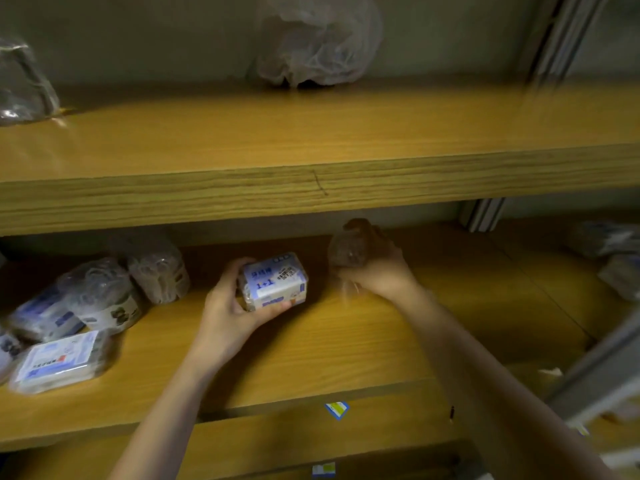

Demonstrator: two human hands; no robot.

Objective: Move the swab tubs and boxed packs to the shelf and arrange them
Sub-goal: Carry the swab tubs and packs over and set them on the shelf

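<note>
Wood shelf (346,341), dim bay. Left hand (227,308) gripped boxed pack (275,280); right hand (375,273) clutched clear tub (348,249), motion-blurred, contents unreadable.

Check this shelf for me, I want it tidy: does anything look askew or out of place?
Yes. At the left end of the middle shelf, swab tubs lie tipped over, and a flat pack sits skewed near the front edge.

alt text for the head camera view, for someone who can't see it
A person's left hand holds a blue-and-white boxed pack at the lower wooden shelf, while the right hand grips a blurred clear-wrapped item. Several swab tubs and a flat pack lie at the shelf's left.
</note>
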